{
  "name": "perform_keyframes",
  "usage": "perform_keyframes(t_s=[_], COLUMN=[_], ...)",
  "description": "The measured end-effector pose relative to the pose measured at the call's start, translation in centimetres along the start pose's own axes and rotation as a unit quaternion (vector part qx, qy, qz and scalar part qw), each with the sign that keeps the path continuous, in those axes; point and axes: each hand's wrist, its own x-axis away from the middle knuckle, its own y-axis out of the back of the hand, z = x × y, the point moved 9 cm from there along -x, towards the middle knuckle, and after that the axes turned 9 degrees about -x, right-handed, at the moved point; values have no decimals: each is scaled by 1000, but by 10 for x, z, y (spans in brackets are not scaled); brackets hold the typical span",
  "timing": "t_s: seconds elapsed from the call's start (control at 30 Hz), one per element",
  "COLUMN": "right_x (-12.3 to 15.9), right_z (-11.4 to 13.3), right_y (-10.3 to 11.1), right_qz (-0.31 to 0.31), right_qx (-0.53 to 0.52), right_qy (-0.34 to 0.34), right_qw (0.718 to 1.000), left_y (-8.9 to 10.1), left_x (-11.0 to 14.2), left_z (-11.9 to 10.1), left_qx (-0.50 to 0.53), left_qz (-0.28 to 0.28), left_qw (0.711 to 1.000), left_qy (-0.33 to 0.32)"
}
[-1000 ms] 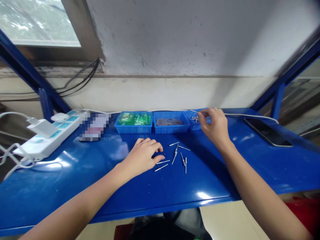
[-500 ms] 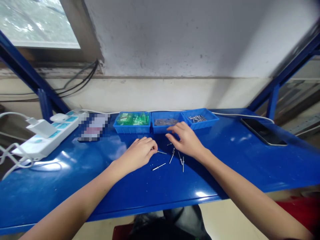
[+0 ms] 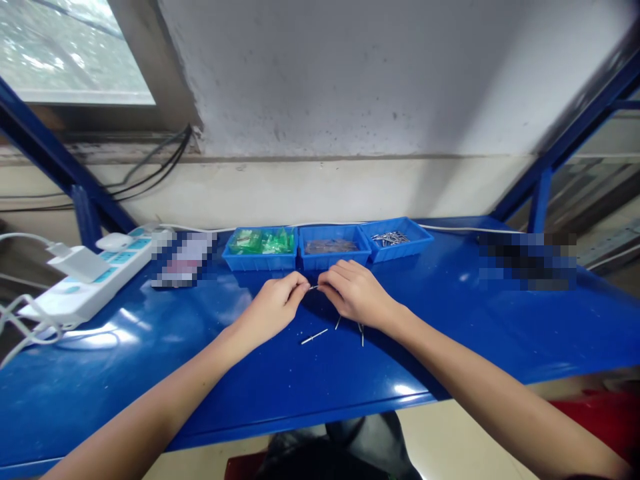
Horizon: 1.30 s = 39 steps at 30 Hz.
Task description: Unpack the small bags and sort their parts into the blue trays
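A thin metal blind rivet spans the small gap between my two hands, just in front of the blue bins. My left hand pinches one end with thumb and fingertips. Closed at the other end is my right hand, its fingertips partly hidden. Another rivet lies loose on the blue table, nearer the front edge. More rivets show from under my right hand, which covers part of them.
Along the back stand a blue bin of green packets, a middle bin with thin brownish pieces and a right bin of rivets. A white power strip with cables lies left, near a blurred flat object.
My right hand has come down and left to meet my left hand at the rivet and closed on its free end. My left hand has turned slightly, still pinching it.
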Motion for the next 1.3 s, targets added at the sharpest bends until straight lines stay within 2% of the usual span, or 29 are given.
perform_keyframes(t_s=[0.2, 0.43, 0.5, 0.57, 0.63, 0.67, 0.73, 0.8, 0.87, 0.9, 0.97, 1.03, 1.1, 1.2, 1.3], right_x=[1, 1, 0, 1, 6, 11, 29, 47, 55, 54, 41, 22, 7, 0, 1], right_z=[-4, 5, 6, -2, -24, -41, -79, -110, -125, -124, -109, -78, -42, -1, 7], right_y=[0, 3, 8, 20, 43, 56, 81, 94, 95, 92, 77, 55, 29, -1, -12], right_qz=[0, -4, -10, -41, -108, -148, -213, -224, -208, -199, -175, -129, -59, 28, 46], right_qx=[-7, 9, 16, 19, 35, 53, 110, 155, 157, 141, 84, 14, -37, -59, -52], right_qy=[-16, 22, 37, 32, -18, -63, -190, -304, -359, -358, -311, -226, -132, -35, -21], right_qw=[1000, 1000, 999, 998, 993, 985, 952, 913, 896, 901, 930, 966, 989, 997, 997], left_y=[4, 6, 4, -3, -10, -12, -13, -14, -16, -16, -15, -11, -7, -2, 0], left_x=[3, 2, 3, 8, 15, 19, 24, 25, 23, 22, 19, 15, 10, 6, 4], left_z=[-7, -8, -9, -13, -20, -23, -25, -22, -20, -20, -18, -15, -11, -4, -5], left_qx=[16, 8, 0, -27, -60, -73, -85, -87, -89, -92, -94, -92, -90, -86, -68], left_qz=[-2, 3, 30, 95, 169, 197, 223, 228, 221, 214, 190, 161, 133, 99, 81], left_qw=[1000, 1000, 999, 995, 981, 974, 965, 964, 965, 967, 971, 978, 984, 990, 993], left_qy=[1, -11, -12, -29, -68, -87, -107, -106, -106, -107, -108, -99, -79, -57, -57])
